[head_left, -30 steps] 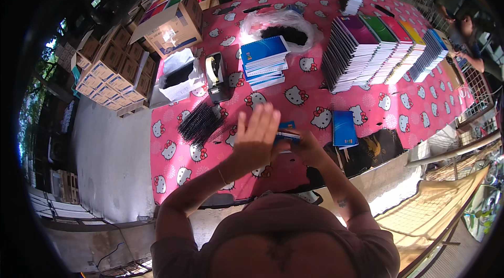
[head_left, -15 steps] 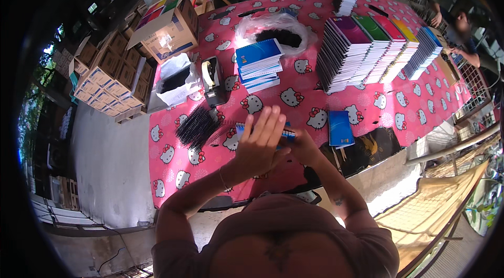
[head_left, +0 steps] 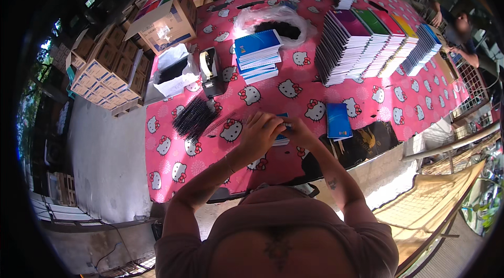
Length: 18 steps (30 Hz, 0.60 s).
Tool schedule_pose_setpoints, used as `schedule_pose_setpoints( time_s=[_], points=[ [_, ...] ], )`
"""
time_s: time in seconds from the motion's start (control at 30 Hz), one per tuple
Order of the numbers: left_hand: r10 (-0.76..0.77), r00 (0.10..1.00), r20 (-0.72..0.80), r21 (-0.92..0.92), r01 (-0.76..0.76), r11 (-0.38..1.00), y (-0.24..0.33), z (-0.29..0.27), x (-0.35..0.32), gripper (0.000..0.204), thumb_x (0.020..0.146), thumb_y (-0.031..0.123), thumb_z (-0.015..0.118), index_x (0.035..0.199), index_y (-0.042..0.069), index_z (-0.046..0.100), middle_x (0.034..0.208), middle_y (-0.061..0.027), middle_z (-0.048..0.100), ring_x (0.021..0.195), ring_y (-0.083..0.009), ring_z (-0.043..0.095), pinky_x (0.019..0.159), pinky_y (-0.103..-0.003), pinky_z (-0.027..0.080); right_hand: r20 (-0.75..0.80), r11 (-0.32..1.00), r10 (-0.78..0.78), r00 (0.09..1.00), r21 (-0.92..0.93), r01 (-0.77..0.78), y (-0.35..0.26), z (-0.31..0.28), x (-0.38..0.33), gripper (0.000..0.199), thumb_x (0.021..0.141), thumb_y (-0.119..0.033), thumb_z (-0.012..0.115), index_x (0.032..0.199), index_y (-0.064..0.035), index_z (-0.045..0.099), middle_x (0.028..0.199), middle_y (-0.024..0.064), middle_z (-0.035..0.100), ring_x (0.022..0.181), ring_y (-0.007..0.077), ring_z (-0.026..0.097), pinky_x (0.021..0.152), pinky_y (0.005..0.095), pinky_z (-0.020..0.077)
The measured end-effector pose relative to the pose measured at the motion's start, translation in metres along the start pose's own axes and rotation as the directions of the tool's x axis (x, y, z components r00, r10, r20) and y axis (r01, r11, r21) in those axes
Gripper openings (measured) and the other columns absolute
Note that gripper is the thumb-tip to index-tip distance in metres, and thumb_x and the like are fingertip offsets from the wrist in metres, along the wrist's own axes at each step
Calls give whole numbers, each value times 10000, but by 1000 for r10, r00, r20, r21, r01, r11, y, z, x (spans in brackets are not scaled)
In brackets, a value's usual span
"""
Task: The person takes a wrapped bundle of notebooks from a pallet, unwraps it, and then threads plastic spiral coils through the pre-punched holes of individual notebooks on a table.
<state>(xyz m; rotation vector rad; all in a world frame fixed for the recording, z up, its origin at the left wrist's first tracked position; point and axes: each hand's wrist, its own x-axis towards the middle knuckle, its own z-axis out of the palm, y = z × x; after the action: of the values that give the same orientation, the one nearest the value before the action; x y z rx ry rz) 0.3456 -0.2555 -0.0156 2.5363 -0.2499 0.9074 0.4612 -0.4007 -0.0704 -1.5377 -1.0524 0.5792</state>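
A small blue notebook (head_left: 281, 142) is between my hands at the near middle of the table, mostly hidden by them. My left hand (head_left: 260, 132) has its fingers curled together over the notebook's left side. From the right, my right hand (head_left: 298, 132) grips the other side, its fingertips partly hidden. Just left of my left hand lies a heap of black spiral binding coils (head_left: 194, 116). Off to the right of my right hand, a blue spiral notebook (head_left: 338, 120) lies flat. Beyond my hands stands a stack of blue notebooks (head_left: 257, 49).
A tape dispenser (head_left: 210, 76) and a paper-lined box of coils (head_left: 175, 73) stand at left. Behind the stack is a plastic bag (head_left: 247, 21) of black coils. Tall spiral notebook stacks (head_left: 344, 49) fill the right. Cartons (head_left: 168, 26) stand far left. Other people are across the table.
My left hand was stretched flat and raised over the notebook; its fingers are now lower and curled onto it. My right hand stays at the notebook's right side. The view has shifted slightly.
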Motion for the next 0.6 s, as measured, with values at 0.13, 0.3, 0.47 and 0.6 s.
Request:
schedule_pose_setpoints(
  time_s=[0.13, 0.3, 0.47, 0.6],
  points=[
    [-34, 999, 19, 27, 33, 999, 2, 1, 0, 229, 863, 202, 710, 1042, 76, 648, 952, -58, 602, 908, -260, 589, 820, -410, 446, -77, 986, -98, 992, -147, 85, -4, -1, -1, 356, 814, -33, 699, 1163, -13, 632, 1103, 136, 680, 978, 265, 675, 793, 349, 519],
    [34, 997, 64, 45, -37, 998, 0, 2, 4, 311, 860, 246, 711, 1110, 79, 635, 986, -66, 597, 924, -264, 590, 844, -414, 438, -82, 983, -137, 987, -135, 126, -5, -1, -1, 407, 771, -37, 708, 1172, -15, 638, 1150, 193, 665, 1071, 383, 641, 872, 415, 530],
    [-40, 995, 97, 77, 32, 997, 7, -10, 8, 278, 857, 222, 710, 1085, 81, 640, 1003, -66, 624, 923, -262, 599, 851, -418, 437, -129, 973, -145, 981, -200, 118, -30, -15, -10, 399, 766, -33, 737, 1157, -16, 661, 1114, 172, 679, 1045, 315, 670, 870, 384, 539],
    [-55, 990, 131, 43, 50, 998, 2, -7, 2, 238, 845, 205, 720, 1045, 98, 647, 968, -53, 652, 884, -264, 616, 845, -416, 441, -104, 985, -34, 994, 164, 51, -26, -39, -20, 351, 799, 14, 725, 1145, -31, 686, 1033, 112, 698, 940, 178, 692, 806, 321, 561]
  ],
)
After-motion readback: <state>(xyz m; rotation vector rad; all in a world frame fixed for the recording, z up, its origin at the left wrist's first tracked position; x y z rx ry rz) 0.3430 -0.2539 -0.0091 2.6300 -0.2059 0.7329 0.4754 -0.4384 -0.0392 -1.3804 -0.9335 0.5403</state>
